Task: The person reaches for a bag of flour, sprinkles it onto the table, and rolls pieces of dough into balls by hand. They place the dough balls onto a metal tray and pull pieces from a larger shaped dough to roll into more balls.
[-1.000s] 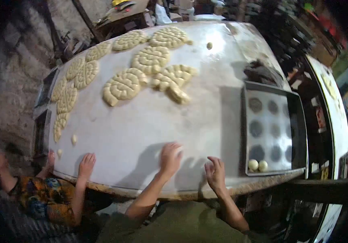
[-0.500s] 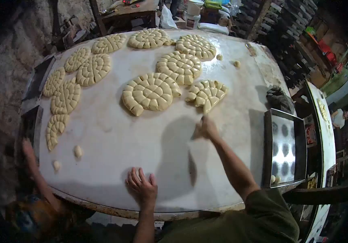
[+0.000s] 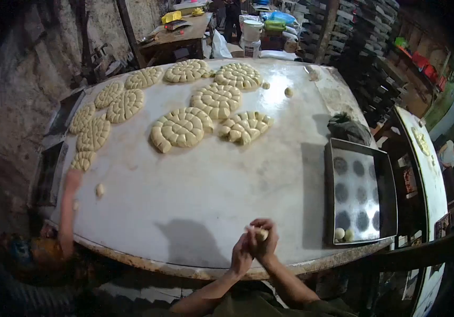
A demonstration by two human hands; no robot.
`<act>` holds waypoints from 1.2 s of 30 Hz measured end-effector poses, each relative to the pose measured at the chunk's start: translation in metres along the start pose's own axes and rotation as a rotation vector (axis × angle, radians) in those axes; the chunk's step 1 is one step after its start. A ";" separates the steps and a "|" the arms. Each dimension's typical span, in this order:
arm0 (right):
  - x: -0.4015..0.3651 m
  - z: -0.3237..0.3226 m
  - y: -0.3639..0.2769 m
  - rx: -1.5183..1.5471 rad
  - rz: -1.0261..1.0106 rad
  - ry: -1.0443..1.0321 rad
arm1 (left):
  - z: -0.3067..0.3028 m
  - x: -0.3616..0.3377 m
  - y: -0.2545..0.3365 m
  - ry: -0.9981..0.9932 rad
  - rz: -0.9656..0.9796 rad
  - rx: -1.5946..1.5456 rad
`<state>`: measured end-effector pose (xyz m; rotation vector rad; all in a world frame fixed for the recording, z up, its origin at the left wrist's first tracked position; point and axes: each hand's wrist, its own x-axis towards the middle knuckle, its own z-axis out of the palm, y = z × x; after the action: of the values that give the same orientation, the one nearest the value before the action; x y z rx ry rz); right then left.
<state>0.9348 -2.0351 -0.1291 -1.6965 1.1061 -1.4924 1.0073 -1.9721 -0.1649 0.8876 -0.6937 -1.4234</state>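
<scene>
Head view, fingers (image 3: 264,223) around dough (image 3: 261,233), near table edge (image 3: 158,268), tray (image 3: 350,180) well apart

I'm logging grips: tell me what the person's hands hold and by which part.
A small dough piece, between the left hand and the right hand; they partly hide it, so exact contact points cannot be told.

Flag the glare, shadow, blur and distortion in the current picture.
Head view: glare whitens the far part of the tabletop and streaks the floor of the tray; head view: a dark shadow falls left of the person's left hand; head view: another person's hand is blurred; head view: the lens seems to bow straight edges, and the corners go black.
</scene>
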 end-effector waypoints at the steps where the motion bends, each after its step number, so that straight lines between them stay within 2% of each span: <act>1: 0.011 -0.008 0.013 -0.043 0.016 0.147 | 0.003 -0.004 -0.007 -0.024 0.001 0.145; 2: 0.037 -0.018 0.021 0.022 0.173 0.182 | 0.006 -0.008 -0.014 -0.048 0.005 0.294; 3: 0.070 -0.027 0.005 0.336 0.512 0.221 | 0.010 -0.012 -0.021 -0.072 0.012 0.439; 5: 0.104 -0.032 0.018 0.391 0.580 0.264 | 0.031 -0.021 0.025 -0.122 -0.356 0.456; 6: 0.110 -0.029 0.029 0.390 0.568 0.264 | 0.023 -0.028 0.032 -0.127 -0.345 0.455; 8: 0.125 -0.019 0.058 0.503 0.630 0.469 | -0.006 -0.042 0.039 -0.116 -0.334 0.434; 9: 0.123 -0.018 0.066 0.599 0.731 0.505 | -0.023 -0.043 0.045 -0.052 -0.273 0.480; 10: 0.114 -0.010 0.062 0.653 0.744 0.539 | -0.033 -0.045 0.055 0.014 -0.220 0.519; 11: 0.101 0.005 0.057 0.705 0.756 0.573 | -0.043 -0.039 0.063 0.124 -0.195 0.317; 12: 0.087 0.023 0.018 0.728 0.723 0.440 | -0.045 -0.022 0.081 0.234 -0.165 0.117; 13: 0.057 0.051 0.024 0.724 0.681 0.362 | -0.047 -0.008 0.086 0.284 -0.155 -0.059; 14: 0.037 0.074 -0.004 0.680 0.744 0.240 | -0.051 0.004 0.088 0.332 -0.143 -0.234; 15: 0.026 0.090 -0.040 0.559 0.687 0.092 | -0.057 0.014 0.090 0.367 -0.133 -0.297; 16: 0.019 0.101 -0.040 0.577 0.606 -0.027 | -0.056 0.024 0.096 0.400 -0.119 -0.363; 17: 0.025 0.103 -0.033 0.688 0.718 0.012 | -0.056 0.034 0.104 0.413 -0.071 -0.373; 18: 0.045 0.102 -0.045 0.804 0.845 0.044 | -0.059 0.044 0.116 0.535 -0.127 -0.323; 19: 0.071 0.099 -0.070 0.882 1.105 0.208 | -0.051 0.054 0.138 0.641 -0.129 -0.345; 20: 0.081 0.081 -0.071 1.191 1.254 -0.002 | -0.045 0.060 0.173 0.683 -0.207 -0.240; 21: 0.080 0.074 -0.074 1.384 1.243 -0.232 | -0.053 0.073 0.184 0.693 -0.146 -0.218; 22: 0.076 0.077 -0.096 1.211 1.272 -0.232 | -0.065 0.087 0.200 0.637 -0.091 -0.157; 24: 0.063 0.066 -0.113 1.175 1.294 -0.419 | -0.103 0.123 0.209 0.598 0.047 -0.005; 26: 0.046 0.052 -0.109 1.155 1.289 -0.382 | -0.121 0.134 0.233 0.522 0.193 0.077; 27: 0.036 0.044 -0.097 1.319 1.297 -0.332 | -0.136 0.139 0.238 0.501 0.180 0.074; 28: 0.023 0.035 -0.090 1.296 1.230 -0.228 | -0.153 0.138 0.242 0.479 0.166 0.072; 29: 0.014 0.031 -0.083 1.305 1.161 -0.201 | -0.169 0.128 0.242 0.319 0.052 -0.048; 30: 0.009 0.027 -0.073 1.313 1.090 -0.171 | -0.197 0.114 0.228 0.146 -0.021 0.170; 32: -0.007 0.018 -0.034 1.031 1.012 0.023 | -0.228 0.074 0.184 -0.201 -0.224 0.511; 33: -0.009 0.013 -0.015 0.418 0.891 -0.065 | -0.210 0.052 0.192 -0.174 -0.313 0.957; 34: -0.022 0.003 0.013 0.084 0.834 -0.147 | -0.221 0.033 0.157 -0.066 -0.305 1.274; 36: -0.030 0.008 0.027 -0.776 0.146 -0.417 | -0.219 0.001 0.141 0.236 -0.075 1.169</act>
<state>0.9368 -2.0218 -0.1675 -2.2230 1.6344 -0.5734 1.2673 -1.9592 -0.1601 1.9473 -1.3401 -0.8572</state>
